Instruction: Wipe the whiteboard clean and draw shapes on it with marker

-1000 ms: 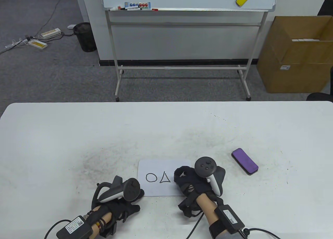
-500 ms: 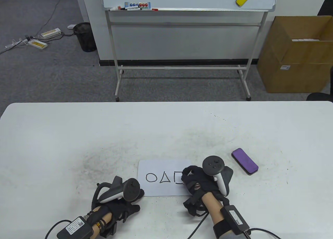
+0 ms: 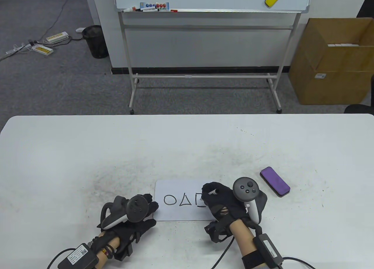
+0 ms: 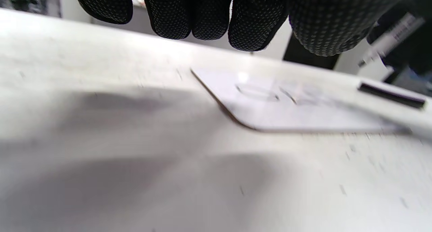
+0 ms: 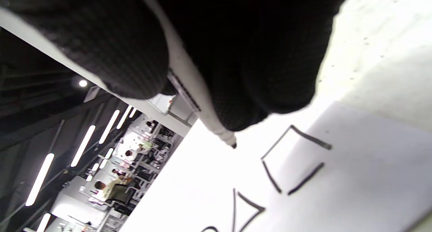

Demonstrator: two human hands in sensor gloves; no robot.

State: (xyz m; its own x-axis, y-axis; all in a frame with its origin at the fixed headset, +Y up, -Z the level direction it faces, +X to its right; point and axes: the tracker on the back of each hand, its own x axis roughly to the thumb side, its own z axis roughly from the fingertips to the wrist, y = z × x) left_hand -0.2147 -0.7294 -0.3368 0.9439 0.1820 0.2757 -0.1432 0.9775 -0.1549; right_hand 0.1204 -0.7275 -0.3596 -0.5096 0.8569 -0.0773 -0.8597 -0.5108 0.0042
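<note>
A small whiteboard (image 3: 181,213) lies on the table near its front edge. It bears a circle (image 3: 169,200), a triangle (image 3: 185,200) and a square (image 5: 293,157) with one side open. My right hand (image 3: 217,203) pinches a white marker (image 5: 197,102) over the board's right end. The marker's tip (image 5: 233,145) hovers beside the square. The left hand (image 3: 140,212) lies on the table by the board's left edge. Its fingers (image 4: 209,16) are extended and hold nothing. In the left wrist view the whiteboard (image 4: 287,110) lies just beyond the fingertips.
A purple eraser (image 3: 275,181) lies on the table right of the right hand, also seen as the eraser (image 4: 391,95). Grey smudges mark the tabletop (image 3: 117,152). Behind the table stand a large wheeled whiteboard (image 3: 204,46), a cardboard box (image 3: 333,64) and a black bin (image 3: 95,41).
My right hand moved right along the board and drew three sides of a square beside the triangle. The left hand slid left and turned, its fingers now at the board's left edge.
</note>
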